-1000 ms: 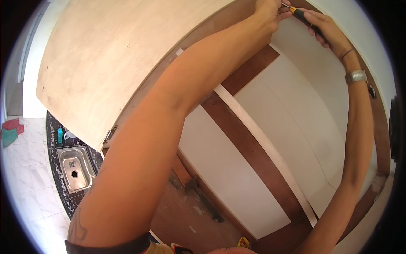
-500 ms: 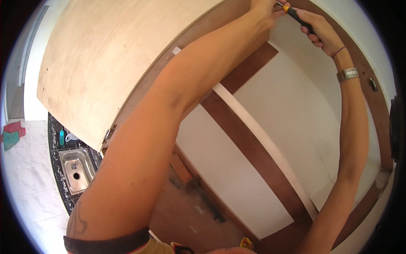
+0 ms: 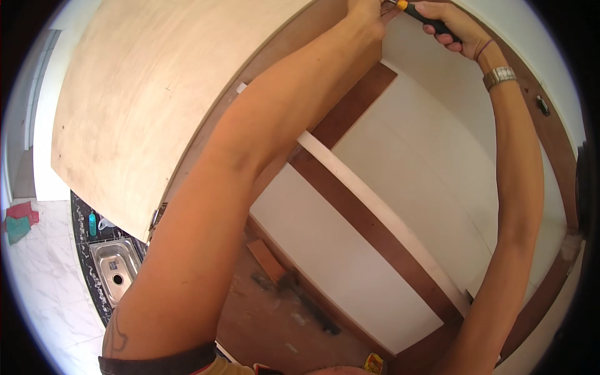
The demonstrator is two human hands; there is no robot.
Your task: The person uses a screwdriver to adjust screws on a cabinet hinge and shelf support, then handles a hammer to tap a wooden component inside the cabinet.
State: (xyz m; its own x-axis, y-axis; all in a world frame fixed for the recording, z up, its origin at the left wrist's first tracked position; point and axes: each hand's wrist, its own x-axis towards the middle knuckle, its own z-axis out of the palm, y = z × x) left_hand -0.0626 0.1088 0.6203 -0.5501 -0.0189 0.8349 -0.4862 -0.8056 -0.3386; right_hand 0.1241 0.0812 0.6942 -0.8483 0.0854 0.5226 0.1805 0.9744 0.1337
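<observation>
A screwdriver [image 3: 433, 21] with a black and yellow handle is gripped in my right hand [image 3: 456, 24]. Its tip points left, towards my left hand [image 3: 367, 12]. That hand is raised to the top of the head view and partly cut off by the upper edge. Its fingers are closed beside the screwdriver's shaft, and what they pinch is too small to make out. Both arms reach up in front of an open cabinet [image 3: 355, 189] with a brown frame and pale inner panels. On the left stands its large pale wooden door [image 3: 144, 87].
A shelf edge [image 3: 381, 219] crosses the cabinet. Metal hinges [image 3: 156, 217] [image 3: 542, 105] sit on the door side and right frame. Lower left are a steel sink [image 3: 117, 265], a teal bottle [image 3: 92, 224] and red and green cloths [image 3: 20, 223]. A yellow packet [image 3: 374, 362] lies at the bottom.
The view has shifted, so most of the cabinet and both hands appear further left. My right hand keeps its grip on the screwdriver, and my left stays by its tip.
</observation>
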